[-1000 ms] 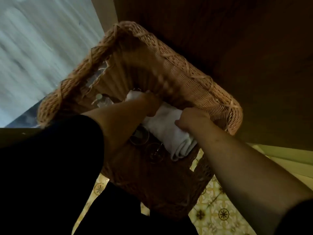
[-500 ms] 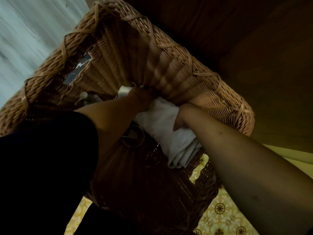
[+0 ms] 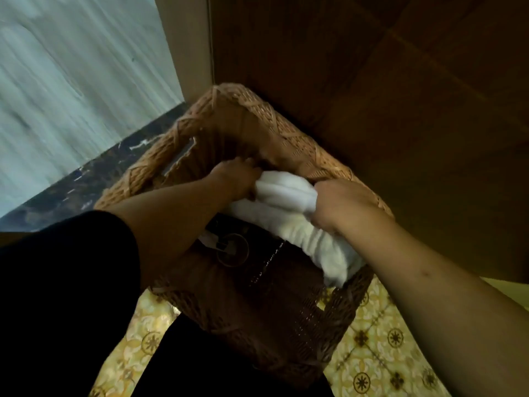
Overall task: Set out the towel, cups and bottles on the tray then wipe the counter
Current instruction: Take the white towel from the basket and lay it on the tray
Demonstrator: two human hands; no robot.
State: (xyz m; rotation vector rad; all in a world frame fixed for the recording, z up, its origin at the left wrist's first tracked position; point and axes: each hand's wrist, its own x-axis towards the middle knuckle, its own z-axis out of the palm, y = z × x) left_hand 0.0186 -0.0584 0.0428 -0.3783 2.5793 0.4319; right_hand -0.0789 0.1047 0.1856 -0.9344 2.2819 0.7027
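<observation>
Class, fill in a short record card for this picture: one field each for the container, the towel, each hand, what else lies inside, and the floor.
Container: woven wicker basket, with handle cut-outs in its walls
Towel: white, rolled or bunched towel, at the basket's far right side, one end reaching over the near rim
Left hand: closed on the towel's far end
Right hand: closed on the towel's middle
Also inside: a round glass rim at the bottom; other items too dark to name
Floor: yellow patterned tiles
</observation>
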